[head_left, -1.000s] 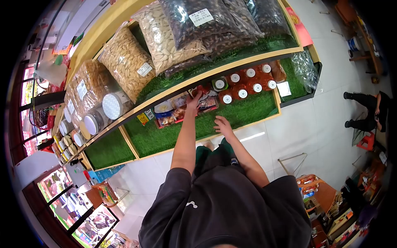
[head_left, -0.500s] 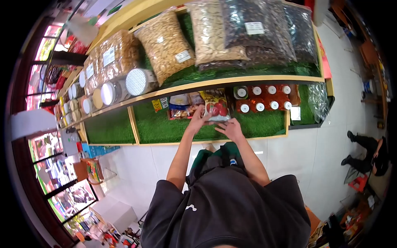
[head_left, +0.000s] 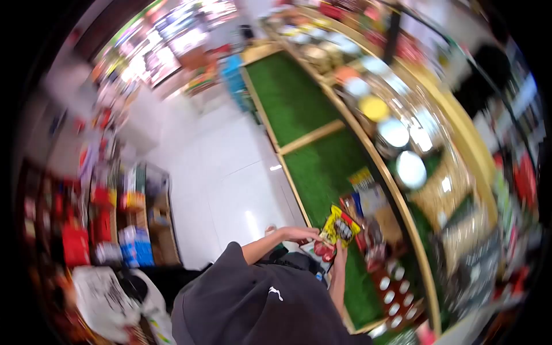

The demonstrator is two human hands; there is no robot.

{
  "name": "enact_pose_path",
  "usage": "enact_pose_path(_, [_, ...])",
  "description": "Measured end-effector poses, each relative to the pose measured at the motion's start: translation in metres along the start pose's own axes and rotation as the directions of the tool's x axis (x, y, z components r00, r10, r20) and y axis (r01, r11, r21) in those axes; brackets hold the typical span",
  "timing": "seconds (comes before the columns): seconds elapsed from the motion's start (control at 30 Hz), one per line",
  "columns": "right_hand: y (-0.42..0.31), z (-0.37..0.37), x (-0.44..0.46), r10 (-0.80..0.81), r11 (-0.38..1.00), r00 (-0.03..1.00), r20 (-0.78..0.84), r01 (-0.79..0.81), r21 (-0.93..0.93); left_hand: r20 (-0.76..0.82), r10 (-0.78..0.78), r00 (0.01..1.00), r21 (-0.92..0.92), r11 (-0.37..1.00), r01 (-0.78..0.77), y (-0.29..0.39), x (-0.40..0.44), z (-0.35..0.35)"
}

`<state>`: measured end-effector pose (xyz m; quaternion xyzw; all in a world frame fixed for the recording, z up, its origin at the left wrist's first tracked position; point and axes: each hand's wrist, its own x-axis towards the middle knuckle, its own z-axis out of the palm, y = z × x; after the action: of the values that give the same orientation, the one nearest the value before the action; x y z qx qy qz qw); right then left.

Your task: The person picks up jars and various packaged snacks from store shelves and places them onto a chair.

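Observation:
A snack bag (head_left: pixel 341 226) with a yellow and black upper part and red fruit pictured lower down is between my two hands, in front of my body. My left hand (head_left: pixel 303 233) reaches across from the left, its fingers on the near side of the bag. At the opposite side my right hand (head_left: pixel 339 252) grips the bag's edge, its fingers partly hidden. Just beyond lie other snack packs (head_left: pixel 371 198) on the green turf of the lower shelf. White-capped red jars (head_left: pixel 397 296) stand in rows to the right.
The wooden display shelf (head_left: pixel 303 138) with green turf runs diagonally. Its upper tier carries lidded jars (head_left: pixel 393 133) and big clear bags of nuts (head_left: pixel 448 192). A pale tiled floor (head_left: pixel 224 184) lies to the left, with stocked racks (head_left: pixel 135 230) beyond. Motion blurs much of the view.
My view has swung to the left, so the shelf now runs diagonally on the right. The bag has come nearer my body and away from the other packs, with both hands on it.

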<state>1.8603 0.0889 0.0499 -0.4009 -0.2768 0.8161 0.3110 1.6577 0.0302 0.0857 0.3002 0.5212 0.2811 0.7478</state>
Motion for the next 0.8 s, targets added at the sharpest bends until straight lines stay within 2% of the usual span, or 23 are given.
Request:
enact_pose_path(0.03, [-0.005, 0.014, -0.002, 0.018, 0.997, 0.998, -0.058, -0.022, -0.074, -0.060, -0.023, 0.998, -0.035, 0.999, 0.021, 0.021, -0.022, 0.004])
enact_pose_path(0.07, [0.006, 0.015, 0.012, -0.097, 0.983, 0.995, -0.037, 0.090, -0.158, -0.162, 0.039, 0.986, 0.004, 0.999, -0.039, 0.012, -0.019, -0.003])
enact_pose_path(0.1, [0.000, 0.035, 0.014, -0.101, 0.970, 0.995, -0.016, 0.095, -0.223, -0.249, 0.096, 0.964, 0.082, 0.994, -0.078, -0.014, -0.003, -0.018])
enact_pose_path(0.13, [0.002, 0.046, 0.022, -0.119, 0.949, 0.993, -0.002, 0.113, -0.293, -0.251, 0.161, 0.954, -0.068, 0.981, -0.183, -0.038, 0.011, -0.026])
enact_pose_path(0.17, [0.012, 0.050, 0.034, -0.155, 0.919, 0.987, 0.035, 0.157, -0.362, -0.021, 0.122, 0.992, -0.146, 0.981, -0.124, -0.005, -0.027, -0.029])
enact_pose_path(0.2, [0.009, 0.067, 0.037, -0.133, 0.895, 0.988, 0.073, 0.151, -0.421, -0.060, 0.098, 0.993, -0.258, 0.960, -0.110, -0.006, -0.033, -0.032])
enact_pose_path(0.23, [0.003, 0.086, 0.040, -0.106, 0.864, 0.989, 0.105, 0.144, -0.483, -0.150, 0.136, 0.979, -0.243, 0.955, -0.170, -0.023, -0.024, -0.047])
enact_pose_path(0.27, [0.012, 0.096, 0.054, -0.173, 0.839, 0.973, 0.154, 0.227, -0.494, -0.149, 0.177, 0.973, -0.294, 0.931, -0.214, -0.028, -0.029, -0.058])
enact_pose_path(0.37, [0.017, 0.155, 0.067, -0.146, 0.747, 0.953, 0.264, 0.281, -0.602, -0.222, 0.367, 0.903, -0.385, 0.818, -0.427, -0.035, -0.050, -0.104])
enact_pose_path(0.4, [0.018, 0.185, 0.063, -0.174, 0.729, 0.944, 0.280, 0.314, -0.608, -0.270, 0.358, 0.894, -0.408, 0.798, -0.443, -0.032, -0.067, -0.115])
enact_pose_path(0.5, [0.041, 0.234, 0.082, -0.077, 0.661, 0.938, 0.337, 0.301, -0.688, -0.346, 0.379, 0.858, -0.404, 0.765, -0.501, -0.053, -0.093, -0.166])
enact_pose_path(0.57, [0.064, 0.274, 0.095, -0.020, 0.680, 0.919, 0.393, 0.301, -0.669, -0.462, 0.412, 0.786, -0.416, 0.682, -0.602, -0.066, -0.113, -0.195])
enact_pose_path(0.63, [0.088, 0.313, 0.109, 0.018, 0.739, 0.895, 0.446, 0.289, -0.608, -0.584, 0.468, 0.663, -0.324, 0.615, -0.719, -0.077, -0.137, -0.223])
enact_pose_path(0.7, [0.105, 0.341, 0.134, 0.120, 0.684, 0.851, 0.511, 0.302, -0.664, -0.643, 0.429, 0.634, -0.307, 0.613, -0.728, -0.074, -0.177, -0.239])
enact_pose_path(0.73, [0.116, 0.354, 0.146, 0.196, 0.633, 0.813, 0.548, 0.322, -0.704, -0.711, 0.405, 0.575, -0.277, 0.590, -0.758, -0.075, -0.194, -0.246])
enact_pose_path(0.8, [0.129, 0.397, 0.152, 0.330, 0.651, 0.748, 0.576, 0.263, -0.713, -0.830, 0.345, 0.439, -0.207, 0.540, -0.816, -0.089, -0.204, -0.259])
